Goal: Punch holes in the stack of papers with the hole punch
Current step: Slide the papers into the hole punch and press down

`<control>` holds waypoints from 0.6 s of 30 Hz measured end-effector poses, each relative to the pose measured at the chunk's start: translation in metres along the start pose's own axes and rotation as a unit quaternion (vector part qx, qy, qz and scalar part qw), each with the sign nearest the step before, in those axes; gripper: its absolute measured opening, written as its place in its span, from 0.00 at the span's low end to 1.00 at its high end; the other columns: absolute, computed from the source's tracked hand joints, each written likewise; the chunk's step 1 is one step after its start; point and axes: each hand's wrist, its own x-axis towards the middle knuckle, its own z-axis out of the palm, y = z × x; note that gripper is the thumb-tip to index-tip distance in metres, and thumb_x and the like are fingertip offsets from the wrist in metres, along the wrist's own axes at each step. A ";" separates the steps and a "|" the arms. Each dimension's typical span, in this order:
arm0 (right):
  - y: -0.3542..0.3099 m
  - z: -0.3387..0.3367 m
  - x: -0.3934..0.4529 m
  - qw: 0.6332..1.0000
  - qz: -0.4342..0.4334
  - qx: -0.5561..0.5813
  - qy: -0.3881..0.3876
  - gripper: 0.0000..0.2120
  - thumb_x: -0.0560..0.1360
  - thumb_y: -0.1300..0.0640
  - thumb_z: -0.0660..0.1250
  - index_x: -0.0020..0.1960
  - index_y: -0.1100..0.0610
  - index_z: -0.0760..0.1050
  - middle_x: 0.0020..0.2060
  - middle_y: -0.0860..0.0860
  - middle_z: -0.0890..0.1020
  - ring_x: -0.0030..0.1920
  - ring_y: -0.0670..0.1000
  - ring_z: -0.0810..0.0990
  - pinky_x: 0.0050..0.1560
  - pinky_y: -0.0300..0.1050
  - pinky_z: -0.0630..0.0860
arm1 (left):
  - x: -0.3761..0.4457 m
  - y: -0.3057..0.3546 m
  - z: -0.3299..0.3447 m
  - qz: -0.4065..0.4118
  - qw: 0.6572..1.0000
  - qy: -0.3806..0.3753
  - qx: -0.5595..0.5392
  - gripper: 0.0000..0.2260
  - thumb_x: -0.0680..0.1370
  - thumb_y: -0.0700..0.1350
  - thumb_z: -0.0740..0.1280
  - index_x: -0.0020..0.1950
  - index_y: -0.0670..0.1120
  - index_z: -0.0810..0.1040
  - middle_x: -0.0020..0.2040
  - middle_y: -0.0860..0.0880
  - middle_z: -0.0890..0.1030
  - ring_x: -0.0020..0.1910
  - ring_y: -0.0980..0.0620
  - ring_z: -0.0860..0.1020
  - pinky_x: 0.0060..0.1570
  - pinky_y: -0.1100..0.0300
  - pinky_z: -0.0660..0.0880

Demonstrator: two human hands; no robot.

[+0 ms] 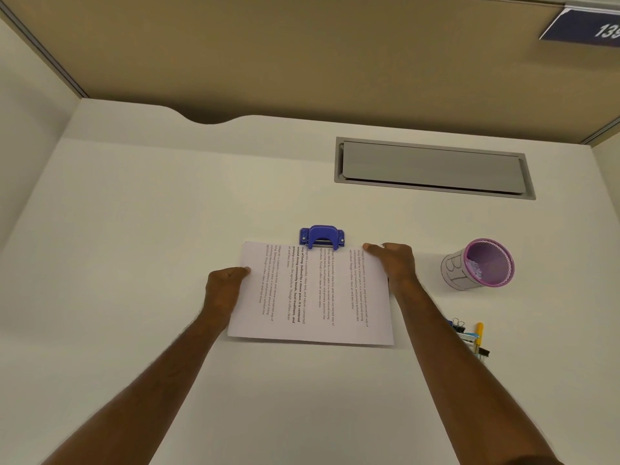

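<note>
I have the stack of papers (310,293) lying flat on the surface (134,229), its far edge fed into the mouth of the blue hole punch (322,237). My left hand (224,286) pinches the left edge, my right hand (392,263) the far right corner. The punch sits dead ahead between both grips, slightly nearer the right, lever untouched.

— What is seen behind the white desk (134,229)?
— A tan partition panel (302,55) is set across the top of the frame, and a grey cable hatch (432,167) is recessed at upper right.
— And in the corner?
— A dark blue number plate (587,28) is fixed there.
</note>
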 end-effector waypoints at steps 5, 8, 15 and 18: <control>-0.002 0.003 0.001 1.000 -0.008 0.006 0.010 0.23 0.70 0.49 0.76 0.28 0.55 0.65 0.33 0.59 0.76 0.35 0.56 0.73 0.39 0.49 0.68 | -0.001 -0.003 0.000 0.003 1.000 -0.005 -0.022 0.13 0.78 0.45 0.69 0.41 0.35 0.80 0.41 0.42 0.83 0.38 0.44 0.79 0.46 0.50 0.78; -0.002 0.003 0.001 1.000 -0.003 0.001 0.011 0.22 0.71 0.47 0.75 0.31 0.57 0.66 0.36 0.61 0.79 0.36 0.57 0.75 0.40 0.49 0.70 | -0.001 -0.003 0.000 0.011 1.000 -0.010 -0.018 0.12 0.79 0.46 0.69 0.38 0.41 0.77 0.40 0.42 0.81 0.38 0.45 0.77 0.44 0.51 0.74; -0.005 0.004 0.005 1.000 -0.006 -0.012 0.016 0.23 0.72 0.46 0.74 0.31 0.57 0.65 0.36 0.61 0.78 0.36 0.57 0.75 0.40 0.48 0.69 | 0.002 -0.003 0.002 0.031 0.999 -0.009 -0.005 0.19 0.79 0.47 0.69 0.31 0.46 0.67 0.34 0.45 0.75 0.33 0.48 0.71 0.38 0.56 0.68; -0.008 0.004 0.007 0.999 -0.013 -0.033 0.014 0.23 0.73 0.45 0.73 0.33 0.58 0.65 0.36 0.60 0.77 0.36 0.57 0.74 0.40 0.48 0.68 | 0.003 0.000 0.004 0.035 0.999 -0.007 0.013 0.23 0.79 0.47 0.69 0.27 0.49 0.62 0.30 0.48 0.72 0.30 0.49 0.68 0.34 0.58 0.64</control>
